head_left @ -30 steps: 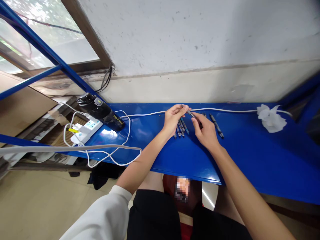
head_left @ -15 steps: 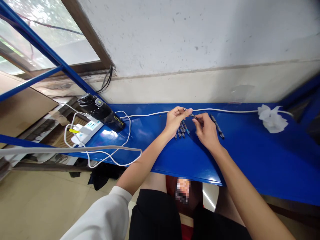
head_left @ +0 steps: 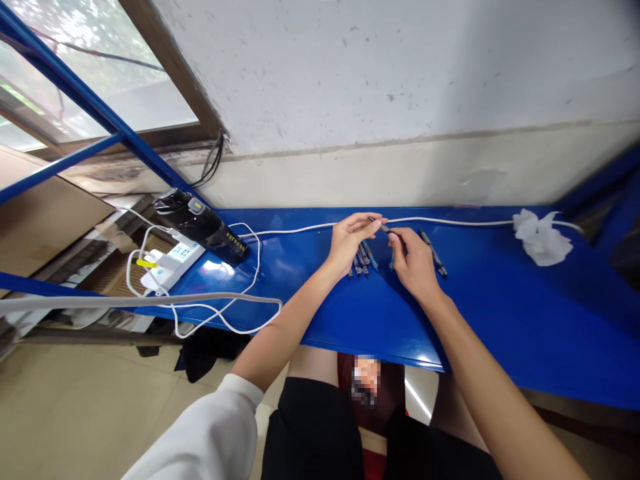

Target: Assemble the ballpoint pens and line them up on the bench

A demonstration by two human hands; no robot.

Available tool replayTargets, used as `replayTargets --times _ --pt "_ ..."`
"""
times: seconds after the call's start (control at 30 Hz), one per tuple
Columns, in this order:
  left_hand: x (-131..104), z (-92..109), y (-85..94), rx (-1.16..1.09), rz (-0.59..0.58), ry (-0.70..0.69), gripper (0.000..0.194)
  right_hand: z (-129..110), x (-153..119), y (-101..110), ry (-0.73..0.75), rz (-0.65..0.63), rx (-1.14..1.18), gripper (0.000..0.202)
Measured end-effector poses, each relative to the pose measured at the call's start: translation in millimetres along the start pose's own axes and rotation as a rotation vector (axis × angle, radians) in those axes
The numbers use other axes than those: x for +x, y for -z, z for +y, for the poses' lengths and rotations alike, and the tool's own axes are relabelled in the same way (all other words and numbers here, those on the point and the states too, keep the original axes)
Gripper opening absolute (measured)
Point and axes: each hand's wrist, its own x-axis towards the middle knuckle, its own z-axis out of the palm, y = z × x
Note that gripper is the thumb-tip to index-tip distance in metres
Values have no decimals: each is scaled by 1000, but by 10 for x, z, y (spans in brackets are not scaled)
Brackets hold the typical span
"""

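Between my two hands is a dark pen (head_left: 384,227), raised over the blue table (head_left: 320,313). My left hand (head_left: 349,240) pinches its upper left end between thumb and fingers. The other end is gripped by the closed fingers of my right hand (head_left: 413,260). Several pens (head_left: 365,259) lie side by side on the table, just right of my left hand and partly covered by it. More dark pens (head_left: 434,255) rest to the right of my right hand. A small bluish tip shows beside my right thumb; the rest of it is hidden.
A black bottle (head_left: 203,227) lies at the left by a white power strip (head_left: 173,267) with loose white cables (head_left: 220,312). Crumpled white tissue (head_left: 543,238) sits at the right. A white cable runs along the wall (head_left: 350,173). Blue frame bars (head_left: 115,127) rise at the left.
The pen between my hands has tilted slightly, and the fingers of my left hand are a little straighter. A bluish tip now shows below my right thumb. The view has shifted slightly.
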Motion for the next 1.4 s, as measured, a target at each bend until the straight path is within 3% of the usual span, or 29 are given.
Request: replayTargets --times 0.2,0.37,0.57,0.63,0.77,0.93,1.4 --pt "13 -19 -42 37 68 20 25 77 -46 -54 -105 5 58 28" --pt "17 -39 -46 35 96 6 32 33 -28 -34 -26 -56 -14 34" --pt "-5 0 -28 -30 -110 23 38 24 -2 -17 -23 -20 2 37" --pt "-13 6 -39 -23 -119 9 37 27 -3 -15 -37 -9 -10 38" --pt "-3 -1 -50 7 22 -10 27 27 -8 -6 -47 -6 -33 38" --pt "41 44 0 -28 184 2 30 25 -8 -1 -33 13 -42 37" --pt "47 115 -7 -63 174 2 43 12 16 20 -33 80 -86 38"
